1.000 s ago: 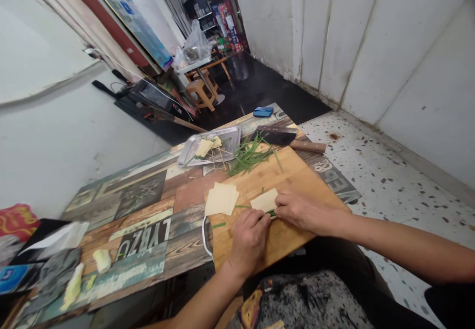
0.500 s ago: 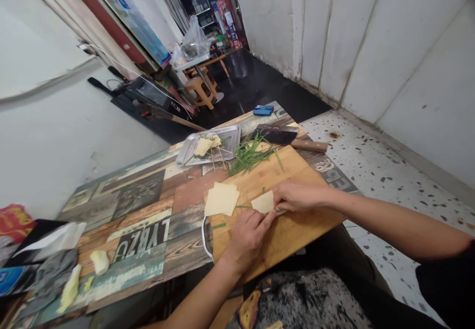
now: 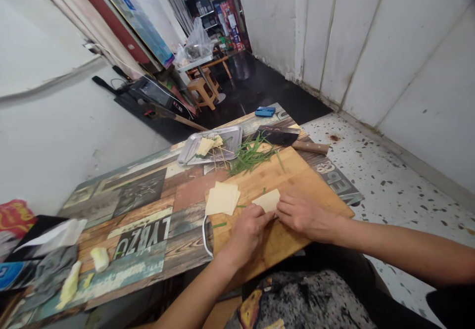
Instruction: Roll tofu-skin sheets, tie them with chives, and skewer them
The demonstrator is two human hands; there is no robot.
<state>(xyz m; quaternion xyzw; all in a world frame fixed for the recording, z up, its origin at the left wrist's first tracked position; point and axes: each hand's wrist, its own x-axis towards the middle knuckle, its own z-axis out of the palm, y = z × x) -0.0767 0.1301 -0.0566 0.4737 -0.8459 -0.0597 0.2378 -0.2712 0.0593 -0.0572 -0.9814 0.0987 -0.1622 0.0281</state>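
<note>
On the board [image 3: 297, 175], hands [image 3: 274, 217] hold pale sheet [image 3: 267, 200]

two hands [image 3: 248, 229], one wooden board [image 3: 297, 175], one cleaver [image 3: 279, 135], one metal tray [image 3: 232, 141], one blue object [image 3: 264, 112], one grey cloth [image 3: 55, 269], two stools [image 3: 201, 91], one separate pale sheet [image 3: 267, 200], one stack of sheets [image 3: 221, 198], green stalks [image 3: 253, 157] too tangled for counting

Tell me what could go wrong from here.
The cleaver could get knocked off: its wooden handle seems to stick out past the edge of the table.

The cutting board appears to overhang the near edge, so pressing there might tip or shift it.

The pale sheet looks thin and might tear or slip where the left hand and right hand work its near edge.
</note>
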